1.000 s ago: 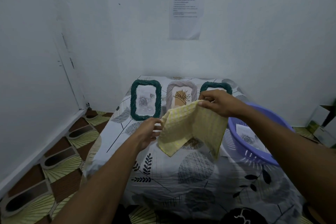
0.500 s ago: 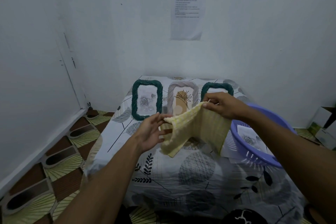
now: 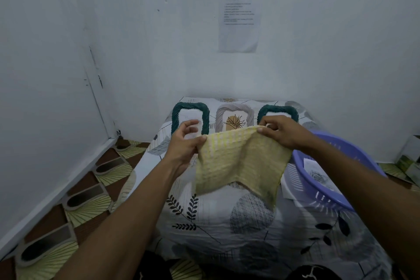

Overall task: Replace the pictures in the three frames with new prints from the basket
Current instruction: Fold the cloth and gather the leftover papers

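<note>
BEDSIDE REFIT: A person holds a yellow cloth [image 3: 238, 166] spread between both hands above a bed [image 3: 216, 218] covered in a leaf-patterned sheet. The fingers of the left hand [image 3: 184, 143] pinch the cloth's upper left corner against the thumb, with the others loosely spread. The fingers of the right hand [image 3: 284, 134] are curled on its upper right corner.

The three frames sit in a row at the far end of the bed, near the wall [image 3: 295, 63]. They are a left green frame [image 3: 176, 118], a grey frame [image 3: 234, 108] showing a plant picture, and a right green frame [image 3: 278, 110]. All are partly hidden behind the hands and cloth, and whether they lie flat or lean cannot be told. The purple basket [image 3: 322, 200] rests on the right side of the bed, with the new prints [image 3: 318, 175] inside it.

The swap appears not to have begun, and the risks lie in the cloth. Both holds are light corner pinches. A slip on either side would likely drop the cloth over the frames or into the basket, covering the prints. The hanging cloth also blocks the view of the frames' lower edges, so a reach forward could knock one askew on the soft bedding. The cloth's lower right corner looks darker, perhaps soiled, and could smear a frame front if used for wiping.
</note>
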